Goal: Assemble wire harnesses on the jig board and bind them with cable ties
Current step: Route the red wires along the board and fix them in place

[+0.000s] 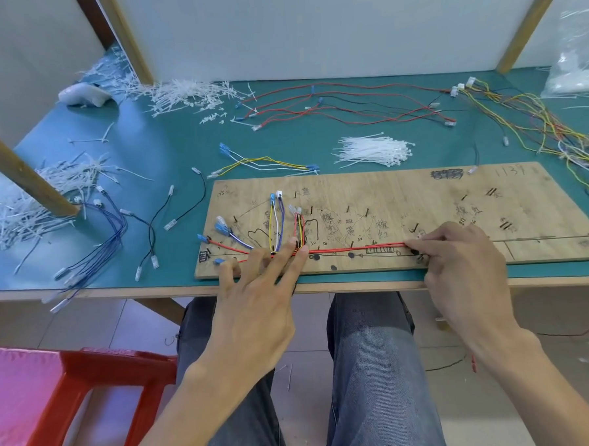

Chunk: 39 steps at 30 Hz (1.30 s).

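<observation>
Teal mat (166, 151), plywood jig board (404, 196), left hand (256, 303) spread on red wires (356, 247), right hand (466, 265) pinching them

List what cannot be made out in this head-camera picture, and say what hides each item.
- Head view: the right end of the red wires is hidden under the right hand.
- Head view: their left stretch is partly covered by the left hand.
- Head view: writing on the jig board is too small to read.
- Head view: the clear bag is cut off by the right edge.
</observation>
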Motion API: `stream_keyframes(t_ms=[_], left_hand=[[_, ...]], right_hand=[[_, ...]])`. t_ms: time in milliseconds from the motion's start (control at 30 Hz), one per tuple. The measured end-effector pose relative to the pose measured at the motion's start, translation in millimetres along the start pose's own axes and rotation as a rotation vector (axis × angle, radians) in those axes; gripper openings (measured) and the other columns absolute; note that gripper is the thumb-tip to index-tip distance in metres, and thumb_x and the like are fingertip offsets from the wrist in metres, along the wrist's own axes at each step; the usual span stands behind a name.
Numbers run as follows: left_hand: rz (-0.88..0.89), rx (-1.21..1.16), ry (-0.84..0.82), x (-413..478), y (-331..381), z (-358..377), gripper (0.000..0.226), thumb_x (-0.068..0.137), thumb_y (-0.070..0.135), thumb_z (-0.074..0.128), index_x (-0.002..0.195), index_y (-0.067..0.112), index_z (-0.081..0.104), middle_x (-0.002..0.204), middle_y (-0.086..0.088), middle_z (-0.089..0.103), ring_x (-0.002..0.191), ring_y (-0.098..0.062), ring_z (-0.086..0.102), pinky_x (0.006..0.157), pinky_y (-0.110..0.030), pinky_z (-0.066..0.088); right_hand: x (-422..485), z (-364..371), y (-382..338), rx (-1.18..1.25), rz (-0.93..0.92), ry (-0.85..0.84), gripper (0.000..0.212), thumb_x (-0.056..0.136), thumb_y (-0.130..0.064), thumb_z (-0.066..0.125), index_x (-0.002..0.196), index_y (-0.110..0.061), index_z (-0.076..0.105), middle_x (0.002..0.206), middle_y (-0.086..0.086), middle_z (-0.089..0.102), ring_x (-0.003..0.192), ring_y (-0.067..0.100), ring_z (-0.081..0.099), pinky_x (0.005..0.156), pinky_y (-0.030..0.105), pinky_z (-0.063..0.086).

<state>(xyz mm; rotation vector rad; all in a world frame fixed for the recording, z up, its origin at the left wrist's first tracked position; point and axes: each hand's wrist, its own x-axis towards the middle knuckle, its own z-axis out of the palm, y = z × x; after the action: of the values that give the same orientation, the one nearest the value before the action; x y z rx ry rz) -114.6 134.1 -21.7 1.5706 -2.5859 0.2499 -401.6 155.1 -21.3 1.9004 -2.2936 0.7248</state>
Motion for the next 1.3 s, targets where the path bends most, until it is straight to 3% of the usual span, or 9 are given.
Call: stream_keyframes(t_ms=[167,333,567,1000,1300], left_hand=[[-0.023,0.005,-0.001,-2.5,3.9,3.8,0.09,0.081,0.021,0.072,0.162,0.026,0.035,0.166,0.004,0.038,0.123,-0.03,0.043,0.095,-0.052,0.033],[-0.013,-0.012,-0.006,-6.3,1.4,3.5,0.091,0.082,0.022,0.069,0.164,0.027,0.03,0.168,0.005,0.033,0.12,-0.031,0.047,0.095,-0.05,0.034],[-0.02,-0.051,0.039,-14.7,1.9,-2.5,0.088,0.076,0.016,0.072,0.158,0.022,0.043,0.162,0.007,0.044,0.115,-0.028,0.049,0.09,-0.047,0.036],[-0.054,0.014,0.037,-6.1,9.6,-3.9,0.086,0.071,0.018,0.076,0.153,0.019,0.051,0.153,0.004,0.052,0.11,-0.03,0.044,0.086,-0.049,0.034],[-0.029,-0.031,0.097,-10.7,6.6,-5.8,0.085,0.073,0.015,0.078,0.153,0.02,0.05,0.155,0.004,0.05,0.111,-0.03,0.049,0.085,-0.047,0.035]], right_hand=[[-10.6,-2.0,-1.9,-0.077,-0.071,-0.02,0.044,0.072,0.015,0.076,0.111,-0.006,0.082,0.1,0.008,0.066,0.092,0.035,0.049,0.059,0.046,0.055],[-19.5,-4.0,4.7,-0.16,-0.155,-0.068,0.063,0.069,0.011,0.072,0.129,-0.005,0.072,0.116,0.011,0.062,0.101,0.035,0.049,0.082,0.052,0.056],[-27.0,-7.7,0.2,-0.158,-0.147,-0.081,0.072,0.07,0.007,0.069,0.139,-0.012,0.062,0.135,0.01,0.054,0.114,0.037,0.049,0.087,0.054,0.056],[-27.7,-11.3,6.0,-0.207,-0.167,-0.057,0.062,0.077,0.0,0.072,0.136,-0.015,0.067,0.126,0.004,0.063,0.108,0.036,0.05,0.075,0.052,0.054],[-25.2,-13.2,3.2,-0.124,-0.121,-0.052,0.053,0.09,-0.016,0.071,0.142,-0.017,0.061,0.133,0.006,0.058,0.115,0.032,0.042,0.092,0.054,0.053]])
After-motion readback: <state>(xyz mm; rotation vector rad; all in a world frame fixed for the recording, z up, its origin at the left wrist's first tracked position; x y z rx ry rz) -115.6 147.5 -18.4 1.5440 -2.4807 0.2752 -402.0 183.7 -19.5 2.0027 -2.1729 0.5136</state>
